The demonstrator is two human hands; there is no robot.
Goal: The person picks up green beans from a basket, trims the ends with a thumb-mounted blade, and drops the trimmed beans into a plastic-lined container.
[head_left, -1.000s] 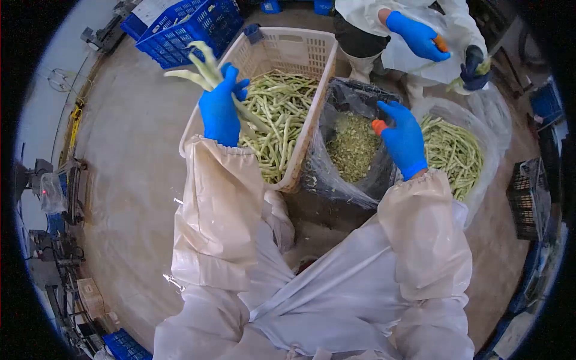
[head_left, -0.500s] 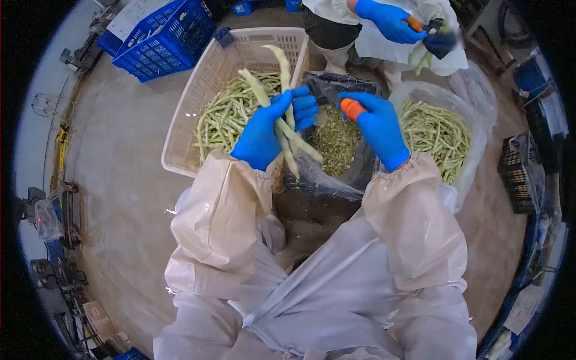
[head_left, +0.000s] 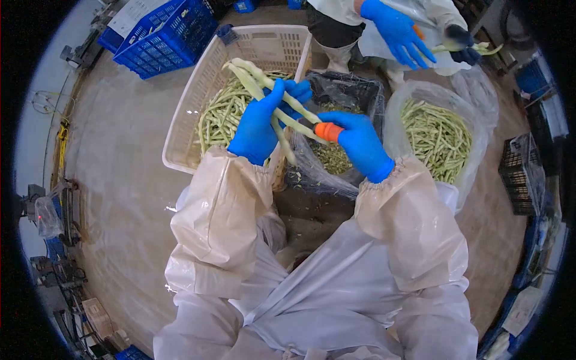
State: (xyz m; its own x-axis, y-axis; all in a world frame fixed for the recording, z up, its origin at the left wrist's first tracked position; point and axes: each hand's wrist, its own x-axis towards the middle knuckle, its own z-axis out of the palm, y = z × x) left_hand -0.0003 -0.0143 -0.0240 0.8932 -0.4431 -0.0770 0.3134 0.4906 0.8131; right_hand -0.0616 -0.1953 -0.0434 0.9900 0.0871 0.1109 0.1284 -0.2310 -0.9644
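Note:
My left hand point(head_left: 259, 127), in a blue glove, is closed around several long pale green beans point(head_left: 247, 78), which stick out above and below it. My right hand point(head_left: 359, 141), also gloved in blue, has an orange cover point(head_left: 328, 132) that appears to sit on the thumb. Its thumb and index finger pinch together at the right end of one of these beans. Beneath the hands is a box lined with dark plastic point(head_left: 367, 93), holding chopped green bits point(head_left: 332, 157). Behind my left hand a cream crate point(head_left: 180, 129) holds a pile of beans point(head_left: 219, 119).
On the right, a clear plastic bag point(head_left: 393, 111) lines a container full of beans point(head_left: 437, 139). Opposite me, a co-worker's blue-gloved hand point(head_left: 396, 30) and dark-gloved hand point(head_left: 467, 55) handle beans. Blue crates point(head_left: 165, 45) stand at upper left, a black crate point(head_left: 519, 174) at right.
My right hand has moved left and down to the beans in my left hand. Those beans have tilted left. The co-worker's blue-gloved fingers have spread, and the dark-gloved hand has moved right.

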